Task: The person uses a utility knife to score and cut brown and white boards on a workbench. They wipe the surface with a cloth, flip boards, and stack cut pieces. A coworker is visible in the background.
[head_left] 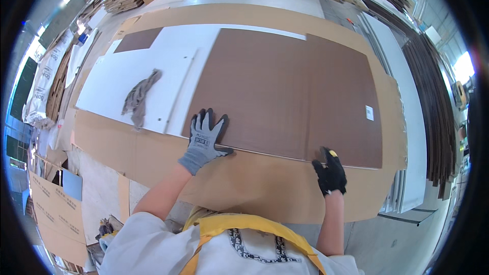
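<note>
My left hand [207, 140] in a grey glove with dark fingertips lies spread on the near-left corner of a large brown panel [265, 86]. My right hand [330, 173] in a black glove with a yellow patch is at the panel's near edge toward the right, fingers apart and slightly bent. The brown surface has a vertical seam and a small white label [370, 112] at its right side. To the left, a white board [104, 86] carries a crumpled grey rag [140, 97]. A smaller brown piece [136, 39] lies at the back left. Cardboard [239, 183] shows underneath.
Stacked white boards [407, 122] and dark panels [433, 102] stand along the right. More cardboard and boards [112, 0] are piled at the back left. Wrapped sheets [48, 81] stand on the left, and cardboard sheets [56, 214] are at the lower left.
</note>
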Demonstrator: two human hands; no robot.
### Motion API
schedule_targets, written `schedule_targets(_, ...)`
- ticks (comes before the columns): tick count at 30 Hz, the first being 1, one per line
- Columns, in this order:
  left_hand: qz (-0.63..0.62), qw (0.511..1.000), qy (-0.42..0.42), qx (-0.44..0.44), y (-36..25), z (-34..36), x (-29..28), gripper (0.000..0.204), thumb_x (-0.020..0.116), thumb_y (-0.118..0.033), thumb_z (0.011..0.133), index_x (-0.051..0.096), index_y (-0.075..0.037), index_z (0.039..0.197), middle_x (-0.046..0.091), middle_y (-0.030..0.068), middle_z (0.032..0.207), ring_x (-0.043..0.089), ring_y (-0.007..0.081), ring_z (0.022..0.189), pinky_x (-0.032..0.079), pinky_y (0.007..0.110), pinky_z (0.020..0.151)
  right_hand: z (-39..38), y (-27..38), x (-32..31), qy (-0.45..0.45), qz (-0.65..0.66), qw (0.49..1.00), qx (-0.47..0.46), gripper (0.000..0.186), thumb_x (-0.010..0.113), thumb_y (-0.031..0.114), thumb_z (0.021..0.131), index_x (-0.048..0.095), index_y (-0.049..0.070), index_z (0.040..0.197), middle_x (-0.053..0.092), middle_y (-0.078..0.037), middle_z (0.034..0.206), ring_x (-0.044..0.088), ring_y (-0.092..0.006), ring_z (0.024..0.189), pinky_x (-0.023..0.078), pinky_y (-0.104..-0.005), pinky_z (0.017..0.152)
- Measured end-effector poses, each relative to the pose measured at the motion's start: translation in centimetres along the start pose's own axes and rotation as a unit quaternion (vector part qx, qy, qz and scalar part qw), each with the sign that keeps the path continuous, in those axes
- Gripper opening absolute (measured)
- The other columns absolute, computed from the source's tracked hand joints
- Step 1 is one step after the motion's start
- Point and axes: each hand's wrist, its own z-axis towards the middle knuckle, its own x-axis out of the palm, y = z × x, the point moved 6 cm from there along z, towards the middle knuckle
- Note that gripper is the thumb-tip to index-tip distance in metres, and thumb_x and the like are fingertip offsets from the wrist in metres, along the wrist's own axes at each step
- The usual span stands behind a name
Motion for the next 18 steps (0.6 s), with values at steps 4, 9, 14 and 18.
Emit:
schedule_targets(4, -0.041, 0.999, -0.02, 0.024, 9.6, -3.7, 2.8, 0.078, 0.074, -0.043, 0.071, 0.044, -0.022, 0.14, 0.027, 0.0281, 0.145, 0.026, 0.0485, 0.133, 0.031, 0.051, 0.106, 1.0, 6.0, 7.0, 0.125, -0.102, 0.985, 0.063, 0.059, 0.069, 0.027, 0.082, 0.046, 0.02, 0.136, 0.033, -0.013, 0.148, 0.059, -0.0325, 0.107, 0.052, -0.0373, 0.083)
schedule_targets(9, -0.157, 0.981, -0.072, 0.085, 11.7, -5.1, 4.0, 0.059, 0.068, -0.022, 0.077, 0.05, -0.017, 0.134, 0.036, 0.0202, 0.144, 0.033, 0.0408, 0.133, 0.03, 0.05, 0.11, 0.4, 3.9, 9.1, 0.087, -0.105, 0.976, 0.17, 0.059, 0.063, 0.033, 0.088, 0.04, 0.025, 0.142, 0.058, -0.01, 0.104, 0.061, -0.0215, 0.073, 0.048, -0.034, 0.064)
schedule_targets(14, -0.134, 0.982, -0.073, 0.115, 12.0, -5.5, 4.7, 0.053, 0.063, -0.016, 0.081, 0.051, -0.011, 0.132, 0.04, 0.0197, 0.14, 0.033, 0.0386, 0.133, 0.029, 0.049, 0.111, 0.7, 2.7, 8.5, 0.02, -0.101, 0.986, 0.133, 0.046, 0.056, 0.034, 0.093, 0.047, 0.022, 0.137, 0.059, -0.007, 0.09, 0.058, -0.0169, 0.075, 0.045, -0.0321, 0.067)
schedule_targets(18, -0.099, 0.974, -0.089, 0.184, 12.1, -5.9, 5.1, 0.05, 0.056, -0.011, 0.084, 0.048, -0.008, 0.133, 0.039, 0.0191, 0.141, 0.034, 0.0368, 0.133, 0.027, 0.048, 0.112, -0.2, 0.4, 8.3, -0.02, -0.009, 0.993, 0.119, 0.043, 0.059, 0.019, 0.091, 0.05, 0.021, 0.133, 0.053, -0.007, 0.132, 0.061, -0.0212, 0.106, 0.047, -0.0317, 0.091)
